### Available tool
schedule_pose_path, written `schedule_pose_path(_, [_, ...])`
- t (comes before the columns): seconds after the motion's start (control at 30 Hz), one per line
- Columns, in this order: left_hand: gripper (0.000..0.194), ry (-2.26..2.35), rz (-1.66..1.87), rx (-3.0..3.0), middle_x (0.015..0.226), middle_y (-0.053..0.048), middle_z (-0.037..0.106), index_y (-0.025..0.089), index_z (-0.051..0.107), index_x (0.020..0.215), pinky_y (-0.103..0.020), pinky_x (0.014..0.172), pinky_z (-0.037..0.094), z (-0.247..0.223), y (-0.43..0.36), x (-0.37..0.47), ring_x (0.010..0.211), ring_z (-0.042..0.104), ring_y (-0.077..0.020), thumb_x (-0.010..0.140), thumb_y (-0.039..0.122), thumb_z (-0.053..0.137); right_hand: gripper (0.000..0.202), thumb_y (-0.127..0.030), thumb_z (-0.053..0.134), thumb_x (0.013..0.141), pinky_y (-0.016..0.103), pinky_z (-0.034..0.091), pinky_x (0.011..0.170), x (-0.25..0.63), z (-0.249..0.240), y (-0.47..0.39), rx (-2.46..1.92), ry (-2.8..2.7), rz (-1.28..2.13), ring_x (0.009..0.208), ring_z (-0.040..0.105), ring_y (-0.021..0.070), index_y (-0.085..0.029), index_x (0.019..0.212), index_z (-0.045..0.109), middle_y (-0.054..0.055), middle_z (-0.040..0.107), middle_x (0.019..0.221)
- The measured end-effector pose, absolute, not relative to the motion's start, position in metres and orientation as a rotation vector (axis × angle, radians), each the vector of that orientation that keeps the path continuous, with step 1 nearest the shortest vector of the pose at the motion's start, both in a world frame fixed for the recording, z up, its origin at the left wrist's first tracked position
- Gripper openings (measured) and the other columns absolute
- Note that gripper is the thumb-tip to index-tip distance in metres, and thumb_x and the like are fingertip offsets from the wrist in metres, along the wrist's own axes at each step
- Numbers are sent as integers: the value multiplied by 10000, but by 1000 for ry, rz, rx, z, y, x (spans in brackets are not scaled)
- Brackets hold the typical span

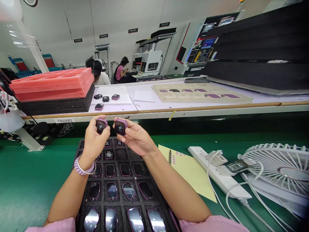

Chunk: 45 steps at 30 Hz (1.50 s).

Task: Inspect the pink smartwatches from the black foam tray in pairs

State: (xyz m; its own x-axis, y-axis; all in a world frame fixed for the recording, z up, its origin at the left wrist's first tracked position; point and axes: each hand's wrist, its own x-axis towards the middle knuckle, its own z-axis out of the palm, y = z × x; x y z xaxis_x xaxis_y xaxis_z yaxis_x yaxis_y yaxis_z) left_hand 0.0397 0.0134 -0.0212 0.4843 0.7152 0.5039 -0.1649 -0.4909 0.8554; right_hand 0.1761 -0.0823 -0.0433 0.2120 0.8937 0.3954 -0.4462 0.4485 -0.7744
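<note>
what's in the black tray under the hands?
The black tray holds rows of purple watch bodies, screens up, one per pocket. Some far pockets look empty. The left hand and right hand and both forearms cover several pockets.

Green bench (29,180) carries black tray (145,175), yellow paper (190,170), power strip (217,170), fan (280,167)

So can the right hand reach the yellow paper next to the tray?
Probably yes. The right hand hovers close to the yellow paper with nothing between them, but its fingers already grip a purple watch body.
</note>
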Motion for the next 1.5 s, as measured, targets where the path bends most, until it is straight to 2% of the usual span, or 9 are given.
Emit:
schedule_pose_path(0.3, [427, 468, 1143, 1754, 835, -2, 559, 152, 599, 1121, -240, 660, 428, -21, 12, 41, 703, 500, -129, 733, 318, 660, 477, -391, 934, 738, 280, 429, 593, 178, -45, -83, -570, -936, 1005, 628, 466, 119, -211, 1141, 755, 53, 641, 1026])
schedule_pose_path(0.47, [395, 473, 1141, 1770, 796, 7, 548, 150, 605, 1087, -235, 630, 415, -20, 12, 41, 662, 477, -121, 733, 316, 657, 461, -382, 949, 733, 263, 419, 588, 178, -45, -82, -546, -945, 1011, 635, 489, 115, -211, 1122, 773, 48, 639, 996])
schedule_pose_path(1.0, [381, 420, 1135, 1752, 838, -6, 579, 167, 616, 1100, -243, 674, 445, -23, 12, 42, 714, 515, -134, 745, 294, 676, 502, -425, 934, 723, 289, 449, 592, 177, -42, -85, -601, -949, 1007, 629, 467, 124, -214, 1135, 741, 49, 639, 1001])
schedule_pose_path(1.23, [353, 404, 1074, 1730, 868, -14, 593, 164, 628, 1072, -238, 681, 442, -26, 18, 44, 749, 532, -131, 750, 288, 702, 464, -357, 944, 714, 258, 462, 581, 178, -46, -80, -585, -927, 997, 662, 500, 126, -207, 1113, 760, 48, 658, 1011])
schedule_pose_path(1.4, [560, 474, 846, 1398, 837, 5, 590, 153, 554, 1168, -212, 503, 338, -28, 30, 50, 535, 422, -65, 706, 334, 813, 389, -291, 853, 807, 275, 539, 697, 189, -49, -74, -684, -812, 1066, 758, 645, 162, -196, 1157, 712, 57, 702, 1001])
schedule_pose_path(1.5, [636, 429, 784, 1234, 928, -51, 654, 137, 511, 1247, -220, 542, 420, -28, 34, 52, 582, 537, -90, 725, 339, 814, 375, -293, 798, 851, 267, 533, 678, 197, -52, -73, -728, -771, 1037, 775, 674, 173, -198, 1188, 662, 85, 724, 1045])
